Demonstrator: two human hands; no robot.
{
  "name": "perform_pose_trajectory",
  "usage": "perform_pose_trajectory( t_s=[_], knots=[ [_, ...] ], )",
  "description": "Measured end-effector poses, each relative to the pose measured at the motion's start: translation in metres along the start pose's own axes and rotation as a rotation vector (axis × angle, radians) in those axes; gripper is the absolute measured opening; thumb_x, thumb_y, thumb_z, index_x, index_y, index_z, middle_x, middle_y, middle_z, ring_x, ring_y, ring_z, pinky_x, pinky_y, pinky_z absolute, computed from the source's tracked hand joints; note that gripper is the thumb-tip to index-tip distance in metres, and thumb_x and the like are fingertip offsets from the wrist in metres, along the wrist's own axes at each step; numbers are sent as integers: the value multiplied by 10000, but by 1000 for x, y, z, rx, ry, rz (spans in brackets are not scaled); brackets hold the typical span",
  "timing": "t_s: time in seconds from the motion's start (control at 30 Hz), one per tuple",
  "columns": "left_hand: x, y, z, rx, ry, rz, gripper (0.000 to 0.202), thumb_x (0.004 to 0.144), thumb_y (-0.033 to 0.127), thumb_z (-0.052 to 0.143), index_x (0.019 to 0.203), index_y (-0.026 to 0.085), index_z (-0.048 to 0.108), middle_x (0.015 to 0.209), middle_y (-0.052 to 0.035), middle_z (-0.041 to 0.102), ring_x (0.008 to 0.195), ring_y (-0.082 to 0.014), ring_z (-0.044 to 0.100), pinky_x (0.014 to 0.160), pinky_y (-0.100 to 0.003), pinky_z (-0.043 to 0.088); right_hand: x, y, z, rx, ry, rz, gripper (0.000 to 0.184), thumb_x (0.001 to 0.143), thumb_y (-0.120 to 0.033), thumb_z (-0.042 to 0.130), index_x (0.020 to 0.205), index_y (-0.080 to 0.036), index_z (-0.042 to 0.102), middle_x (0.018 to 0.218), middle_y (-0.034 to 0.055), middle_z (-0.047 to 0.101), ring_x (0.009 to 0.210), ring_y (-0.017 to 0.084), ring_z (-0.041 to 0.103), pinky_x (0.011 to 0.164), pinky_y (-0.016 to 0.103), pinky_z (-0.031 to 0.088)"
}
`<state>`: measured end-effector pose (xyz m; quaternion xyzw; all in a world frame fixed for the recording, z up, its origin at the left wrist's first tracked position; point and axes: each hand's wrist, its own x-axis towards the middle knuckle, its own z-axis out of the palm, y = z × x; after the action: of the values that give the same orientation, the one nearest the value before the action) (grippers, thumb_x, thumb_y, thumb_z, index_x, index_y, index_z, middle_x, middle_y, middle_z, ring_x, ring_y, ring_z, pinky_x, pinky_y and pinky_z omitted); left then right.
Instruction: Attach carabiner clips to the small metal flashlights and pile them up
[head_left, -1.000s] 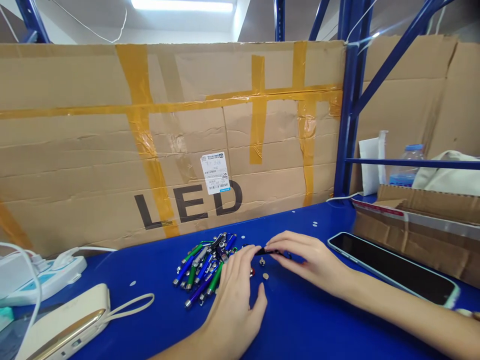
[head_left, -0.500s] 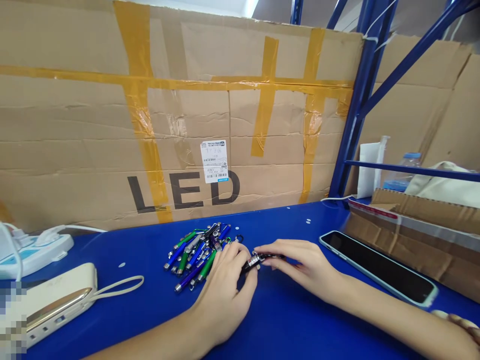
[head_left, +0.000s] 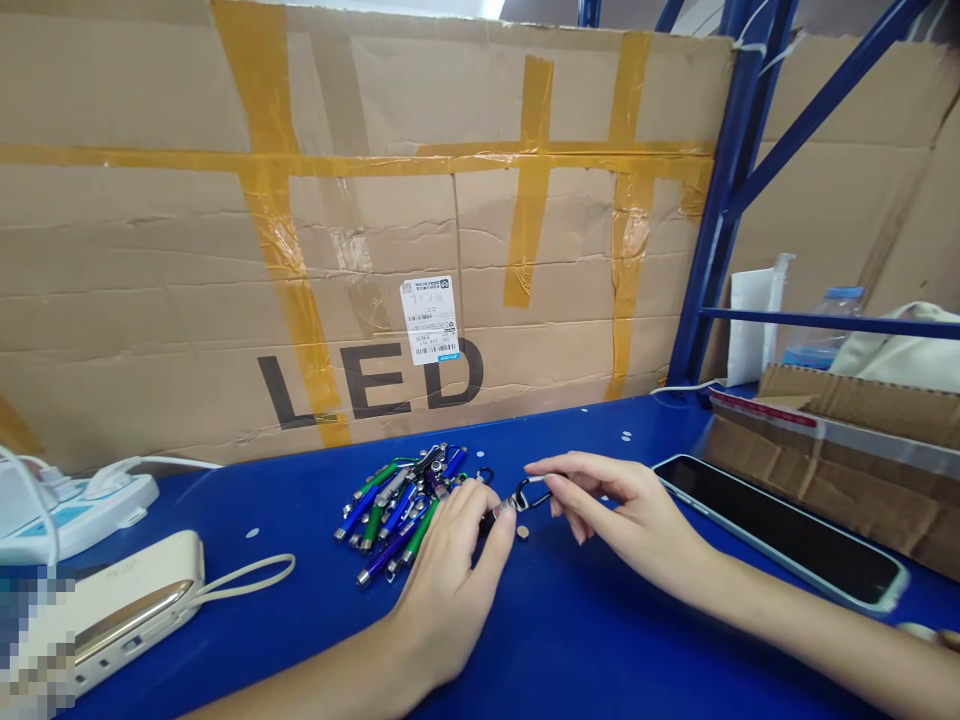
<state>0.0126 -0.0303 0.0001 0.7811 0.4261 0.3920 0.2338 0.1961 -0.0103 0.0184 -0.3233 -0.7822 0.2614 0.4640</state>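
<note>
My left hand [head_left: 457, 560] is closed around a small black keychain flashlight [head_left: 489, 521], most of its tube hidden by the fingers. A pale printed label shows near its end. From that end a black carabiner [head_left: 534, 494] sticks out to the right. Thumb and forefinger of my right hand [head_left: 607, 500] pinch the carabiner's far side, while its other fingers curl loosely below. A small round silvery piece [head_left: 523, 533] is just under the carabiner; whether it hangs or lies on the table I cannot tell. Left of my hands lies a pile of blue, green, purple and grey keychain flashlights [head_left: 397, 505].
On the blue table [head_left: 585, 640], a cream power bank [head_left: 142, 590] with a strap and a white power strip [head_left: 112, 510] are at left. A phone [head_left: 780, 530] and an open cardboard box [head_left: 832, 460] lie at right. A large taped carton [head_left: 405, 240] stands behind.
My right hand has shifted its grip, and the carabiner now stands out as an open loop between the hands. The left hand keeps its hold. The view has turned slightly.
</note>
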Motion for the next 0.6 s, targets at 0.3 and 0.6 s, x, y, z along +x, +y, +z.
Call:
perform_pose_trajectory(
  t_s=[0.3,0.6],
  knots=[
    [1,0,-1,-109,25,-59,200,943,341,296,968,230,461,834,9,533,805,-158,495,740,-273,358,0,9,-7,-185,-41,-387,308,898,-132,451,1141,-250,599,801,13,570,566,51,509,558,177,470],
    [-1,0,0,-49,60,-71,138,934,335,358,1013,261,444,895,30,526,844,-134,499,763,-241,362,2,10,-5,-230,-34,-421,259,847,-103,528,1058,-197,644,911,51,564,713,78,567,615,176,498]
  ],
)
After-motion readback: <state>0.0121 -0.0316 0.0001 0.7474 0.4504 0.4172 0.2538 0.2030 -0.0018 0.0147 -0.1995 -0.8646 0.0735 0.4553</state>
